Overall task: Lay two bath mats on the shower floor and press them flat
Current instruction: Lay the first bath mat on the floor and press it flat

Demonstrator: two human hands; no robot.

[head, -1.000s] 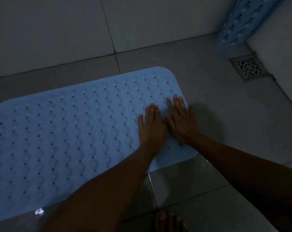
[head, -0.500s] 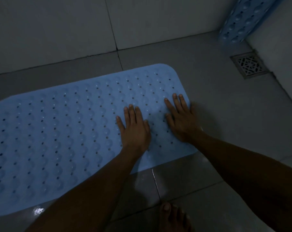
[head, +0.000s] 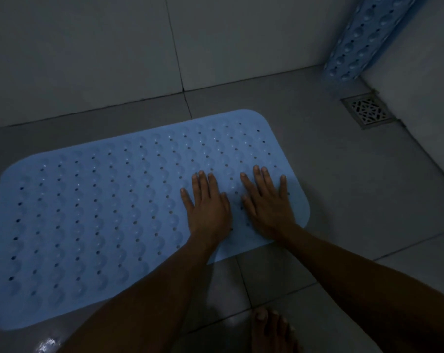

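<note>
Moved since the earlier frames: left hand, first beside the right, then off to the left, is now sitting back near it; the view is also taking in more of the mat's left end.

- Flat bath mat: light blue, rounded corners, rows of bumps and small holes. It is lying flat on the tiled shower floor, filling the left and centre of the frame, its far edge running near the wall.
- Left hand: grip apart, fingers straight, palm pressing down on the mat right of centre.
- Right hand: grip apart, fingers straight and slightly spread, palm pressing down near the mat's right end. The two hands are lying side by side, close but not touching.
- Rolled bath mat: same blue, standing tilted in the corner at the upper right of the frame.
- Floor drain: square metal grate at right, just below the rolled mat.
- Bare foot: toes showing at the bottom edge, on the floor tiles.
</note>
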